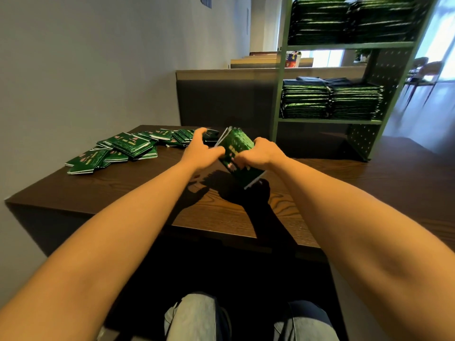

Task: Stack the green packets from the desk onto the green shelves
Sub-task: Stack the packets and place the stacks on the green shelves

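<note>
A bundle of green packets (pixel 236 153) is held tilted above the dark wooden desk (pixel 344 183). My right hand (pixel 261 153) grips its right side. My left hand (pixel 200 150) holds its left edge with the thumb, fingers stretched toward the loose packets behind. Several more green packets (pixel 123 148) lie scattered across the desk's far left. The green shelves (pixel 344 46) stand at the desk's far right, with stacks of green packets on the top shelf (pixel 349 19) and the middle shelf (pixel 330 102).
A grey wall runs along the left of the desk. A dark partition (pixel 221 102) stands behind it. Chairs (pixel 423 70) and bright windows are at the far right. My knees (pixel 197 316) show below the desk's front edge.
</note>
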`<state>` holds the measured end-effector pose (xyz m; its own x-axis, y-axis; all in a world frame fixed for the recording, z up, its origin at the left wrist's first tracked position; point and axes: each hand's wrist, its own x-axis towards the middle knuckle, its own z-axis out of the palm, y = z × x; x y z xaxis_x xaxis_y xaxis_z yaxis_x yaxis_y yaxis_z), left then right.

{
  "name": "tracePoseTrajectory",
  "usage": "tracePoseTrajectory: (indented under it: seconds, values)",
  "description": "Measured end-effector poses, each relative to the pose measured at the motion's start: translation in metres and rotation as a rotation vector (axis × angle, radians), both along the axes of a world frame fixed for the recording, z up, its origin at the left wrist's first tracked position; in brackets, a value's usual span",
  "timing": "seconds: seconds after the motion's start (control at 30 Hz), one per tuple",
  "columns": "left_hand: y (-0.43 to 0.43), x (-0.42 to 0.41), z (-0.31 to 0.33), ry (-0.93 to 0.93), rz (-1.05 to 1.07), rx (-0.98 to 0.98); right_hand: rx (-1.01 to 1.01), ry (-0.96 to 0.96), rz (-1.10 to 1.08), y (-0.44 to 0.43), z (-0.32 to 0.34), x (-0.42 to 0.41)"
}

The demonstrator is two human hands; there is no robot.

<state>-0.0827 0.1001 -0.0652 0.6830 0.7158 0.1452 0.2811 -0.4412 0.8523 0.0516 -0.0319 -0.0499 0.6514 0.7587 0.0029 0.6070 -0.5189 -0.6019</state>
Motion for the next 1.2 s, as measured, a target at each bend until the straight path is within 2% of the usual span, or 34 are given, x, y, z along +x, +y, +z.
tracePoseTrajectory:
  seconds: [0.1, 0.2, 0.37, 0.43, 0.6, 0.8, 1.03, 1.2]
  values:
    - [-0.016, -0.011, 0.004, -0.057, -0.051, -0.457, 0.227, 0.262, 0.008, -0.003, 0.002, -0.012]
    - [-0.031, -0.022, -0.001, -0.116, -0.156, -0.655, 0.369, 0.467, 0.002, -0.013, 0.001, -0.026]
    - [-0.056, -0.038, -0.010, -0.079, -0.206, -0.749, 0.504, 0.858, -0.048, -0.035, -0.007, -0.055]
    - [-0.068, -0.045, -0.012, -0.047, -0.212, -0.763, 0.564, 0.939, -0.049, -0.042, -0.011, -0.065]
    - [-0.093, -0.052, -0.008, -0.229, -0.163, -0.761, 0.656, 1.072, -0.075, -0.048, -0.013, -0.082]
    - [-0.071, -0.032, -0.007, -0.373, -0.058, -0.768, 0.629, 1.232, -0.047, -0.026, -0.010, -0.070]
    - [0.006, 0.017, -0.025, -0.317, 0.079, -0.735, 0.681, 1.386, -0.046, 0.046, -0.021, -0.022]
    - [0.044, 0.022, -0.004, -0.206, 0.136, -0.800, 0.630, 1.357, -0.202, 0.072, 0.008, -0.003]
